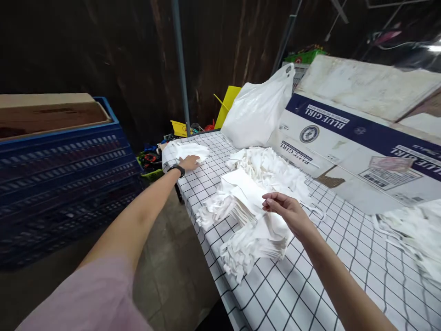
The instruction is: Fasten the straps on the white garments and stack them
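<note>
left hand [190, 162] flat on far white stack [199, 150], right hand [287, 212] loosely curled, empty, over near stacks [248, 241]

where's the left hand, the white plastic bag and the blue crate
left hand [190, 162], head view, back of the hand
white plastic bag [257, 112], head view, middle of its side
blue crate [65, 170], head view, slatted side wall

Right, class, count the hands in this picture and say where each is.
2. The left hand rests on a small white pile at the far corner of the table; the right hand is over the white stacks mid-table. None seem hidden.
</note>
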Motion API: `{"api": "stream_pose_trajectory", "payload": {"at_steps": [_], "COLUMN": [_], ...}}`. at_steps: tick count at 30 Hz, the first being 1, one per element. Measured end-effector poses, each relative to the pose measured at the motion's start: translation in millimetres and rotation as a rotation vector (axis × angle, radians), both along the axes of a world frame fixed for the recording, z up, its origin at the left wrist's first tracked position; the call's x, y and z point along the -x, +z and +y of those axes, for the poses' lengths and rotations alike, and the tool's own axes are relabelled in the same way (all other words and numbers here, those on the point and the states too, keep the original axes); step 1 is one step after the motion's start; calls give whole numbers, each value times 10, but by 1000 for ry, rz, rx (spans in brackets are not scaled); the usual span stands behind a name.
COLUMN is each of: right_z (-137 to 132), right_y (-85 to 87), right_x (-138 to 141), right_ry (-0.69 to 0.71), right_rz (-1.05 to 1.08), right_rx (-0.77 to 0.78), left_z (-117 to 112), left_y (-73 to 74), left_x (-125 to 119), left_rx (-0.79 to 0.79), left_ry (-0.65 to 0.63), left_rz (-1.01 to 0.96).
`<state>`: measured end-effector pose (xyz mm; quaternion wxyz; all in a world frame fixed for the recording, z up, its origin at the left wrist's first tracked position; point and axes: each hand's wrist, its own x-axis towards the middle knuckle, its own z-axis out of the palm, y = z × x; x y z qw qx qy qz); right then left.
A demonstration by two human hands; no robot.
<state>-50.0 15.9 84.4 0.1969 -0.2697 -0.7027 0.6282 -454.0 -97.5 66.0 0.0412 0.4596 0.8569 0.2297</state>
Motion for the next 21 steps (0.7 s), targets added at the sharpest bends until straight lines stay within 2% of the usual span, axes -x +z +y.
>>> {"api": "stream_pose_trajectory", "payload": {"at_steps": [1, 3, 6, 9, 13, 17, 21], "right_z": [39, 149, 397, 699, 1056, 1266, 1412], "right_y": [-1, -5, -35, -92, -205, -330, -362], "right_x": [-53, -145, -170, 20, 492, 843, 845], "right_ry": [-19, -78, -217, -356, -498, -548, -539], "right_rz": [-7, -14, -81, -233, -333, -378, -339], "right_rx": [-10, -41, -141, -275, -378, -408, -380], "left_z": [29, 135, 413, 794, 1348, 1799, 2067], "left_y": [-49, -58, 71, 229, 325, 288, 238], "left_x": [-32, -131, -406, -816, -1390, -1808, -1990], "left_rx": [23, 56, 56, 36, 24, 44, 42], "left_ry": [11, 0, -169, -385, -564, -616, -580], "left_rz": [22, 68, 116, 140, 162, 161, 104]}}
